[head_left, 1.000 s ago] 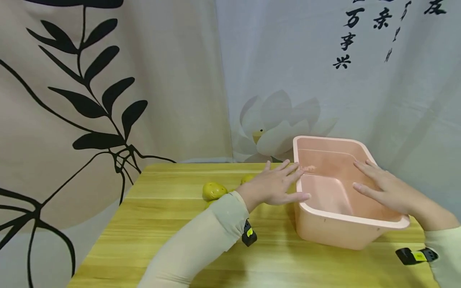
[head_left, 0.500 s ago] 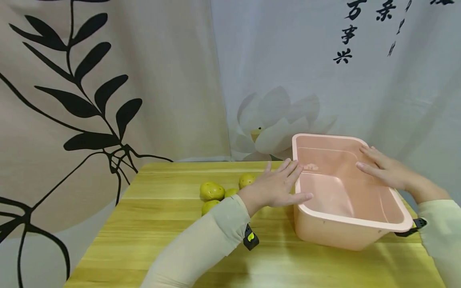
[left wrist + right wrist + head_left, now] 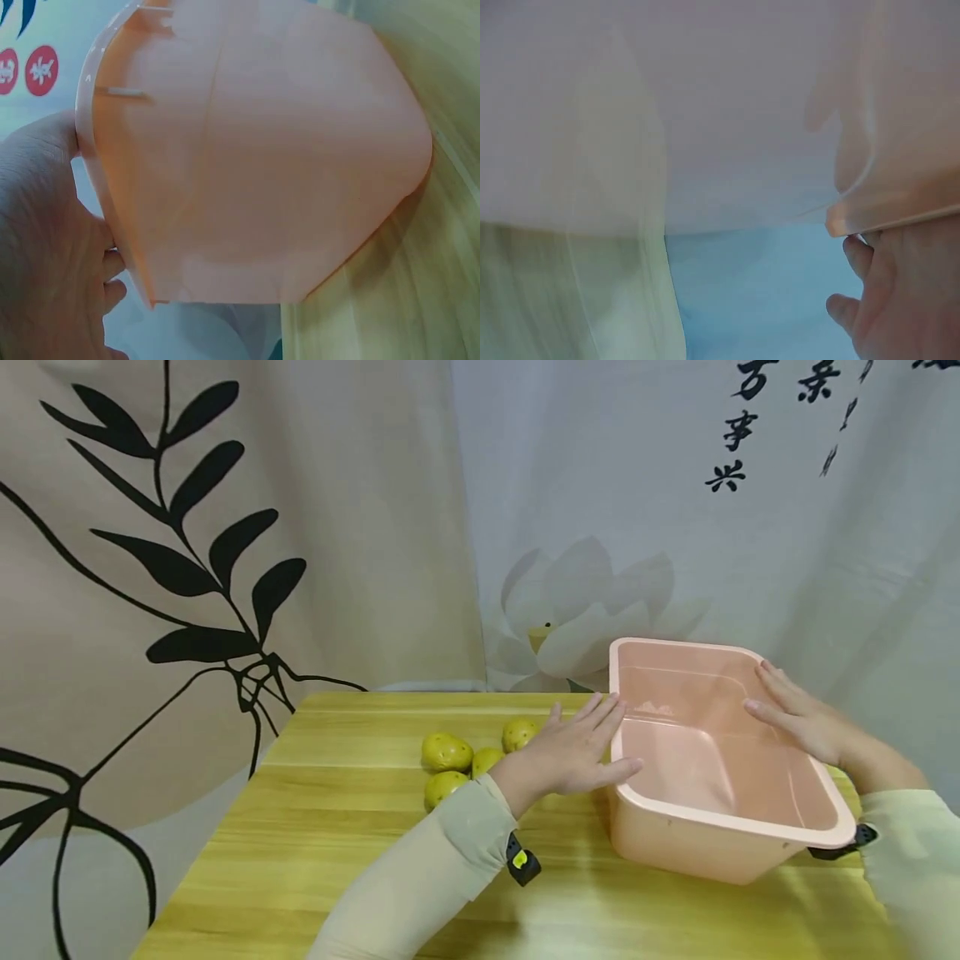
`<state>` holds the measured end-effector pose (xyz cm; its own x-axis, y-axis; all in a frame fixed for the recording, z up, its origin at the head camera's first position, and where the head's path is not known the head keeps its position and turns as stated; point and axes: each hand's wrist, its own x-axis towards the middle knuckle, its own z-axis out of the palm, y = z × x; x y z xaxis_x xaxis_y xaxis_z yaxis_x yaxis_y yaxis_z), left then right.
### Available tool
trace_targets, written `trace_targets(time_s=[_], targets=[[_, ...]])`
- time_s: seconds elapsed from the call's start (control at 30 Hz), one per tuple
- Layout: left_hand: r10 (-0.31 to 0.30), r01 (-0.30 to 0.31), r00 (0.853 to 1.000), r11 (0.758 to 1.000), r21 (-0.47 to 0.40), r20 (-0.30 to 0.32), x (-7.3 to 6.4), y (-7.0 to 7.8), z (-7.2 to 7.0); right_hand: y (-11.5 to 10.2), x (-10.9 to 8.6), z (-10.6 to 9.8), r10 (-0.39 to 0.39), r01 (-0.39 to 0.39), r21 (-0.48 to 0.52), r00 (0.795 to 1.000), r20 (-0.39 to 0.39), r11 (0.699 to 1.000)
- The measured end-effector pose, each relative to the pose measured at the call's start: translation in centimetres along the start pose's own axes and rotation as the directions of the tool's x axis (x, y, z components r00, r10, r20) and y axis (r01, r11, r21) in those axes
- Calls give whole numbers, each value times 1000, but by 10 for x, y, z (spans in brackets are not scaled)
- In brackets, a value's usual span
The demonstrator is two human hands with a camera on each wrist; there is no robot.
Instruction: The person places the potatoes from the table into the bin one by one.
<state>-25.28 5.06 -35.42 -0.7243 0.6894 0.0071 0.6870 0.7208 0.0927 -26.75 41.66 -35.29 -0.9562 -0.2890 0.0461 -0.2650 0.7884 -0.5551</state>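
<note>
A pink plastic basin (image 3: 705, 839) stands on the right part of the wooden table, seemingly with nothing in it. My left hand (image 3: 566, 752) lies along its left rim with straight, spread fingers. In the left wrist view the same hand (image 3: 45, 240) meets the rim, with the basin's outer wall (image 3: 277, 165) filling the middle. Across from it, my right hand (image 3: 806, 718) rests on the right rim, thumb toward the inside and fingers extended. The right wrist view has that hand (image 3: 911, 292) right at the rim, the basin's wall above it.
Several yellow potatoes (image 3: 447, 752) lie grouped on the table (image 3: 337, 843), left of the basin and partly behind my left forearm. A printed curtain (image 3: 390, 527) hangs behind the table's far edge. Each wrist carries a black strap (image 3: 522, 860).
My right hand has moved from over the basin's interior outward to its right rim. The left hand has stayed at the left rim. The basin has hardly moved.
</note>
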Motion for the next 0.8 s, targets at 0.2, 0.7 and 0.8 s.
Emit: trace_targets(time_s=[0.2, 0.7, 0.8], targets=[[2, -2, 1000, 1000, -15, -10, -11, -6, -2, -8, -4, 9, -11, 13, 50, 999, -33, 999], [-8, 2, 998, 996, -94, -59, -46, -25, 0, -42, -11, 33, -57, 63, 86, 996, -71, 994], [-10, 3, 997, 995, -100, -70, -55, -30, 0, -51, -11, 37, -54, 58, 60, 996, -67, 997]])
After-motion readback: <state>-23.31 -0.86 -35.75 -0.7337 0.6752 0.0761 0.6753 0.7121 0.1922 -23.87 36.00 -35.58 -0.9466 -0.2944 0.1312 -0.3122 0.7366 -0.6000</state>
